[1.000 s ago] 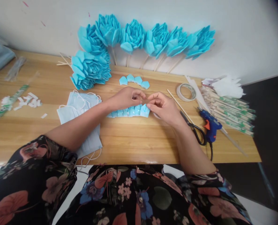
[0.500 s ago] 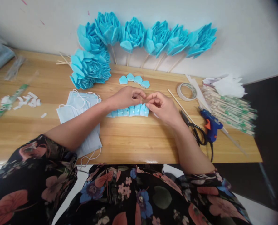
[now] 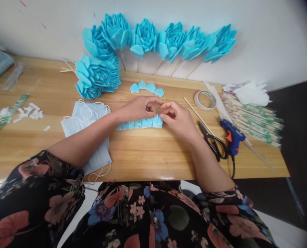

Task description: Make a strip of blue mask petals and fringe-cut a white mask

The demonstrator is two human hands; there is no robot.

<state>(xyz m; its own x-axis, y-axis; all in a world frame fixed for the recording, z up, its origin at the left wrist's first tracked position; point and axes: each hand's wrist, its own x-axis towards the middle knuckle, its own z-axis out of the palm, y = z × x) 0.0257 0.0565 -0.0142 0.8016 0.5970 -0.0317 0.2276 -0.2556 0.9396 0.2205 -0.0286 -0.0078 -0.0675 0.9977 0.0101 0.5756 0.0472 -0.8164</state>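
Note:
My left hand (image 3: 140,108) and my right hand (image 3: 177,119) meet over the middle of the table. Their fingers are curled inward, with the fingertips touching or almost touching. Anything pinched between them is too small or hidden to make out. Just below the hands lies a row of folded light blue petals (image 3: 145,123), partly covered by my left hand. Beyond them, several more blue folded petals (image 3: 150,87) form a short arc on the wood.
Blue flowers on sticks (image 3: 144,38) lean along the wall; more are heaped at left (image 3: 98,75). Face masks (image 3: 99,151) lie under my left forearm. On the right are scissors (image 3: 212,141), a blue glue gun (image 3: 232,136), a tape roll (image 3: 205,100) and wrapped chopsticks (image 3: 256,120).
My left hand's index finger now reaches further out, over the right fingertips, and its thumb has drawn back slightly. The whole view has shifted a little. Objects on the table lie as before.

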